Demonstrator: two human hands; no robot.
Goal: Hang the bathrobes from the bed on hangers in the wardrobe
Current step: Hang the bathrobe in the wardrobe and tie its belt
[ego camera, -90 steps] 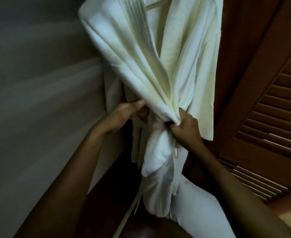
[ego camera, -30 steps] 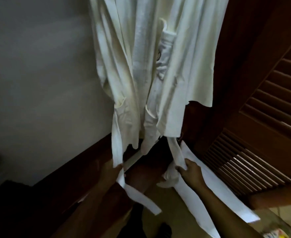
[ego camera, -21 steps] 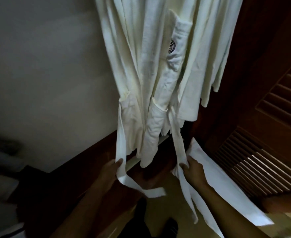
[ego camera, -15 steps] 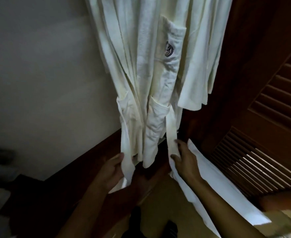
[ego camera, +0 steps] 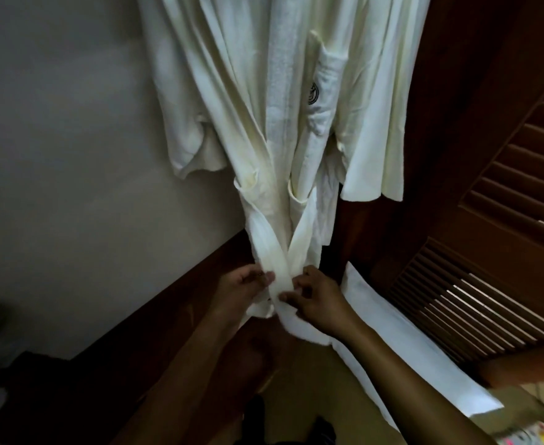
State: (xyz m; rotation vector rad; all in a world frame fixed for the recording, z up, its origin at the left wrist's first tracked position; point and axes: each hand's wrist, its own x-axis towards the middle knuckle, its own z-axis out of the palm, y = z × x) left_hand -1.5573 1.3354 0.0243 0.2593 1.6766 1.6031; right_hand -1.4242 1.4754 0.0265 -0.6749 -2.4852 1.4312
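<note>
Plainly this robe [ego camera: 264,91] is already hung, and the step in hand is tying it shut. At far left a smooth pale wall [ego camera: 71,155] meets a dark wooden skirting [ego camera: 168,300]. The robe hangs in front of them, beside the wardrobe's edge. Its top is out of frame, so the hanger cannot be seen. It is cream cloth, soft and limp, falling in long folds, with a nubbly towelling band down the front. A patch pocket bears a round dark emblem [ego camera: 313,94].

The 2 flat ends of the belt [ego camera: 280,252] slant down and cross in an X low on the robe. The left hand [ego camera: 245,287] pinches the belt just left of the crossing, thumb on the cloth. The right hand [ego camera: 318,300], fingers curled, pinches it from the right.

Next, I judge, 1 end must pass under the other and both be drawn snug. The pull should be light, lest the robe drag off its hanger.

A long white strip [ego camera: 408,348], probably the belt's loose tail, trails toward the near right. At right stands the brown louvred door [ego camera: 488,252], its slats hard and even.
</note>
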